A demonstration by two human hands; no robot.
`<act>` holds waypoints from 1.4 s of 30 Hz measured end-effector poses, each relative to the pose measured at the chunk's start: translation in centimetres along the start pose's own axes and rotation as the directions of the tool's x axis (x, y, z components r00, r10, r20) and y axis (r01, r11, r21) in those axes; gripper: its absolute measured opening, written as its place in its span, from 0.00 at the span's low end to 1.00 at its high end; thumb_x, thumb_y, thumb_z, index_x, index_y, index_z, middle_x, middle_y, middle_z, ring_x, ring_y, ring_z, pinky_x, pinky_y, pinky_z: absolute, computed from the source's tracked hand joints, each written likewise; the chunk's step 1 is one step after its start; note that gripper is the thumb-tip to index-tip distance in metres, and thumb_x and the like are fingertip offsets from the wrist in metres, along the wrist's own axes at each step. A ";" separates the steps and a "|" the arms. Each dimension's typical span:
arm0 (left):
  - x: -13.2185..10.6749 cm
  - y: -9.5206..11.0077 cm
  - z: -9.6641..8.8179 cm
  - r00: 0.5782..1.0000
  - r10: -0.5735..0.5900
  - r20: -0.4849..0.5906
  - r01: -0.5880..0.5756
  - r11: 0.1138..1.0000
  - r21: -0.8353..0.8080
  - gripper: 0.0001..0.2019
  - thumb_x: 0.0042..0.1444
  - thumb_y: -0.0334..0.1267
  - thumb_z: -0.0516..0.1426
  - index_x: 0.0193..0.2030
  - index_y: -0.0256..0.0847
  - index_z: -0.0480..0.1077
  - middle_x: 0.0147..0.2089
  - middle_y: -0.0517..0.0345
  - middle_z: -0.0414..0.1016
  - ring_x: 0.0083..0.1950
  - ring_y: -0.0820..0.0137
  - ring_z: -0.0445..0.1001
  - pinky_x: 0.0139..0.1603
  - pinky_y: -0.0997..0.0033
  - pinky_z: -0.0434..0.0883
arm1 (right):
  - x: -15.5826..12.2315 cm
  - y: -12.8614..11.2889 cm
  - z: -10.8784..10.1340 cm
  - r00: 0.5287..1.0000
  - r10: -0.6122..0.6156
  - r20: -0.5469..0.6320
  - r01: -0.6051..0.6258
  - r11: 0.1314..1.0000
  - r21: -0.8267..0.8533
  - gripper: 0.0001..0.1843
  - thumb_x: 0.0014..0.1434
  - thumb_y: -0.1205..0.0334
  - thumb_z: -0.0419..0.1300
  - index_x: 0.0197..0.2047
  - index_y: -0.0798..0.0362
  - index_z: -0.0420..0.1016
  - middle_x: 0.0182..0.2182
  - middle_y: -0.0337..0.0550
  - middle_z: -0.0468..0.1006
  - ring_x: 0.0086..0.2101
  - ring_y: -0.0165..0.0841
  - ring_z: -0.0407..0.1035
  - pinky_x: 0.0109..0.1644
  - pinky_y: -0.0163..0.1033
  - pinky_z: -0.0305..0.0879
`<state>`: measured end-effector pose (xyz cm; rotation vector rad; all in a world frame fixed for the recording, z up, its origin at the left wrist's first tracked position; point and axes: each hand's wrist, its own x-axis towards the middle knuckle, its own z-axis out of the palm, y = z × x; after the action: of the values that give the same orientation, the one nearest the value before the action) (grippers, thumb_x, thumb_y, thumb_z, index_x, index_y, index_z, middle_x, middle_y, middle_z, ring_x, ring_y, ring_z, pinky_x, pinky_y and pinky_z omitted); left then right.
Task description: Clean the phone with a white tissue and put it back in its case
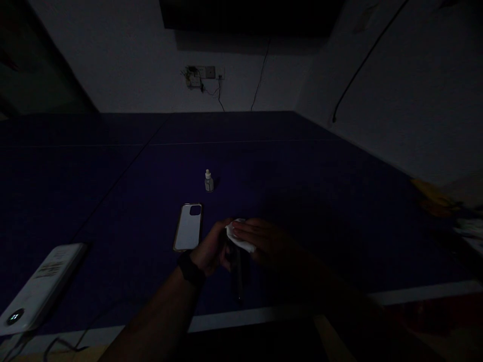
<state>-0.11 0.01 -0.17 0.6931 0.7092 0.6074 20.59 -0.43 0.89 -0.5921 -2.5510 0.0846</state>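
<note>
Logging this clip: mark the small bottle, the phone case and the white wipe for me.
Small bottle (209, 184): head view, on its clear body below the white cap.
Phone case (188, 229): head view, on its pale back panel, below the camera cutout.
White wipe (242, 244): head view, on its exposed lower part.

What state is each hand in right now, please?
Left hand: closed around a dark object.
Right hand: holding a white cloth against that object.

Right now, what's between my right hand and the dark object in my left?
In the head view, a white cloth or tissue lies between the right hand and the dark object.
</note>
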 end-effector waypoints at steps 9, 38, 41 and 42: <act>0.1 0.2 0.3 0.994 0.027 -0.103 -0.041 0.989 -0.142 0.23 0.58 0.61 0.59 0.38 0.40 0.69 0.25 0.63 0.69 0.22 0.76 0.69 0.21 0.79 0.66 | -1.7 -4.7 0.2 0.990 -0.138 -0.001 0.137 0.986 0.098 0.25 0.75 0.54 0.46 0.67 0.60 0.64 0.58 0.53 0.78 0.61 0.34 0.69 0.59 0.42 0.71; -0.2 0.2 0.7 0.990 0.052 -0.132 -0.055 0.998 -0.023 0.22 0.52 0.57 0.65 0.42 0.46 0.63 0.28 0.70 0.65 0.21 0.79 0.65 0.20 0.81 0.62 | -2.6 -5.7 0.3 0.999 -0.053 -0.003 0.053 0.997 0.048 0.25 0.73 0.59 0.49 0.69 0.60 0.61 0.60 0.54 0.77 0.61 0.36 0.68 0.61 0.43 0.71; -0.1 0.0 0.7 0.987 0.082 -0.139 -0.087 0.996 -0.029 0.21 0.53 0.55 0.65 0.43 0.45 0.64 0.29 0.69 0.66 0.23 0.79 0.67 0.23 0.80 0.64 | -1.9 -4.7 0.1 1.000 0.008 -0.021 -0.008 1.000 0.010 0.27 0.73 0.61 0.47 0.71 0.63 0.57 0.62 0.59 0.74 0.63 0.39 0.65 0.62 0.46 0.69; -0.1 0.0 0.6 0.986 0.083 -0.145 -0.088 0.996 -0.025 0.21 0.54 0.56 0.65 0.42 0.45 0.63 0.29 0.69 0.65 0.23 0.79 0.66 0.23 0.81 0.64 | -1.9 -4.7 0.2 1.000 -0.006 -0.027 0.007 1.000 0.019 0.27 0.73 0.62 0.47 0.71 0.63 0.57 0.62 0.59 0.74 0.63 0.38 0.65 0.63 0.46 0.68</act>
<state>0.33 -0.24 0.23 0.6576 0.8044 0.7516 20.14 -5.46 0.64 -0.5738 -2.5230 0.0976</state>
